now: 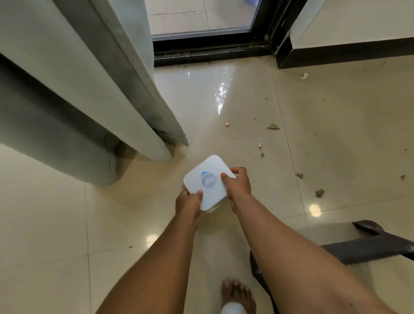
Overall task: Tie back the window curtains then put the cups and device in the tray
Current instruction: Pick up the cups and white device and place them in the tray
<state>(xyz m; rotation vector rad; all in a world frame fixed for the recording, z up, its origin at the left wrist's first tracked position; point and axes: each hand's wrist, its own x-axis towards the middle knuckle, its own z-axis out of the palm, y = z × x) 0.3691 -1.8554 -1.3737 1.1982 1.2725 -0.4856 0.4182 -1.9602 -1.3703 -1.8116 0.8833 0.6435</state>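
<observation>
Holding the white device point(207, 182) between both hands, I am carrying it flat, logo face up, out in front of me above the floor point(56, 236). My left hand point(189, 202) is gripping the near left corner, thumb lying on top and fingers curled beneath. My right hand point(237, 184) is pinching the right edge the same way, thumb over and fingers under. Two grips on opposite sides are holding the square casing level, which I judge sensible for something so smooth. A pale sliver is showing just under the device's near edge (I cannot tell what it is).

Beyond my left hand and off to its left, the grey curtain point(92, 92) is hanging in folds down to the floor. Whether it is tied back higher up is out of view. Straight ahead of both hands, the black door track point(210, 51) is running across. Out past my right hand, leaf scraps point(273, 127) are lying scattered on the tiles, and nearer to me than that hand a dark plastic chair point(389, 247) is standing.

Neither tray nor cups are showing, so I am judging the device to be on its way to the tray, not yet set down.
</observation>
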